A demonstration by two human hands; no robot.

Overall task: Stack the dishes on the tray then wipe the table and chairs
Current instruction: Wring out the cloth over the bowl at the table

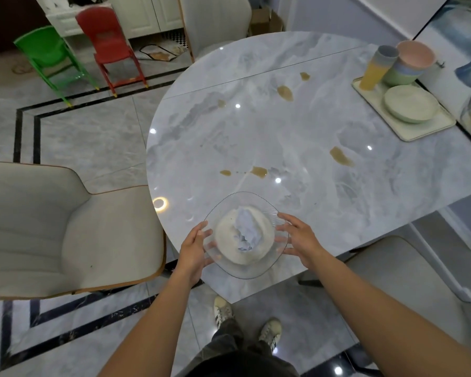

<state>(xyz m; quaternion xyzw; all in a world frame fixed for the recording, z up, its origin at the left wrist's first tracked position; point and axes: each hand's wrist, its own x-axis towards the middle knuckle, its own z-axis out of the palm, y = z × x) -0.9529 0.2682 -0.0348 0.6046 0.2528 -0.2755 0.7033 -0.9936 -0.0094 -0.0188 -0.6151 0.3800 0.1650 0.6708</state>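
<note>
A clear glass plate [252, 270] with a wavy, roughly square rim sits at lower centre of the frame, over the near edge of the bench [256, 131]. I cannot tell whether it rests on the bench or is lifted just off it. On it stands a round, matte cream bowl [227, 240] with a crumpled pale blue wad [246, 232] inside, which may be cloth or paper.

The left grip [195, 246] clasps the plate's left rim, thumb on top and fingers curled beneath, showing through the glass. The right grip [297, 235] takes the right rim the same way, its thumb along the ribbed edge and its fingers fanned underneath.

The bench is glossy grey marble with a rounded end and a thin seam across it. Brown, wet-looking smears [284, 93] are scattered over its middle.

At upper right, well apart from the glass plate, lies a cream rectangular tray [419, 134] with rounded corners. It carries flat pale green plates [409, 104] in a stack, nested bowls [411, 63] with a pink one on top, and stacked cups [378, 66], yellow below and grey-blue above.

A cream padded chair [65, 229] with a tan edge stands at left. Small moulded plastic chairs, one green [49, 58] and one red [114, 47], stand on the tiled floor at upper left.
</note>
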